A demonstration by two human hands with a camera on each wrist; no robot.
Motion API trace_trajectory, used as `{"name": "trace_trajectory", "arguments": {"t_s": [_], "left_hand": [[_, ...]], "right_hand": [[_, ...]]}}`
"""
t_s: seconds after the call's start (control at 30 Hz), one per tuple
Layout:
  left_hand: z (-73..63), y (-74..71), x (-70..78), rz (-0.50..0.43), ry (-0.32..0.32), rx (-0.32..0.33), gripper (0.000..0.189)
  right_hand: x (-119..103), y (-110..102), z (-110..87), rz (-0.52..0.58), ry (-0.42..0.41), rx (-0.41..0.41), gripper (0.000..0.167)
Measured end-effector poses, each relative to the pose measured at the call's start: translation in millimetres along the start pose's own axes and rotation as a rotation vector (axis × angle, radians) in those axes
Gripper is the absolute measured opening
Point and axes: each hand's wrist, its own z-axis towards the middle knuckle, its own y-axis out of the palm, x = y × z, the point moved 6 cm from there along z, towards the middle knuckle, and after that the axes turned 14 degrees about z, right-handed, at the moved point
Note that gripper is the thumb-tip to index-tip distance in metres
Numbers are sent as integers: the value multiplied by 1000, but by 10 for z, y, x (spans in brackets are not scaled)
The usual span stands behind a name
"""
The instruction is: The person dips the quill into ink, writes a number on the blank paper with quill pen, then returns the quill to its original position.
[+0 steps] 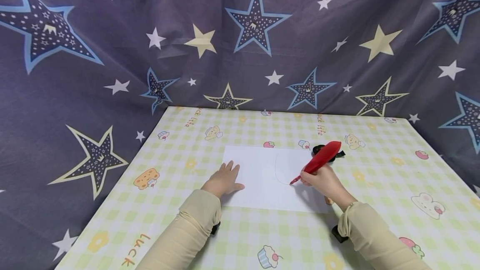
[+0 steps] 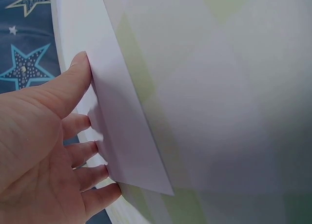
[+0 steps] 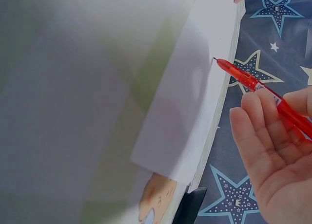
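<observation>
A white sheet of paper [image 1: 256, 178] lies on the table and carries a thin curved line [image 1: 276, 172]. My left hand [image 1: 222, 181] rests on the paper's left edge with spread fingers; the left wrist view shows its fingertips along the sheet [image 2: 122, 131]. In my right hand [image 1: 322, 183] is a red pen [image 3: 248, 81] with a broad red top [image 1: 326, 156], pinched between thumb and fingers. The pen leans to the right, its tip at the lower end of the curved line.
A black object [image 1: 341, 154] lies by the paper's upper right corner, partly hidden behind the pen. The table [image 1: 180, 228] wears a green checked cover with printed cakes, flowers and animals. Behind it hangs a dark cloth [image 1: 240, 66] with stars.
</observation>
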Motion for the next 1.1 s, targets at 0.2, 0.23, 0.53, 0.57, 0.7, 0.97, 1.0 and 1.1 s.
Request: {"name": "trace_trajectory", "arguments": {"t_s": [0.2,0.23,0.53,0.57,0.7,0.97,1.0,1.1], "left_hand": [[-12,-5,2,-2,2,-2,69],[-13,-7,5,-3,2,-3,69],[-22,-17,12,-1,1,-7,69],[-21,-16,11,0,0,-7,69],[-32,-28,18,-4,1,-4,69],[-51,-51,30,-7,13,7,68],[-51,-49,31,-5,14,7,68],[-49,-50,32,-6,15,8,68]], "right_hand": [[3,-33,-2,11,1,4,9],[3,-38,-3,11,2,4,9],[26,-57,1,11,21,11,11],[29,-59,2,8,23,13,11],[38,-75,6,3,30,21,11],[43,-94,11,-4,45,24,13],[45,-96,14,-4,45,24,13],[48,-103,21,-1,49,27,13]]}}
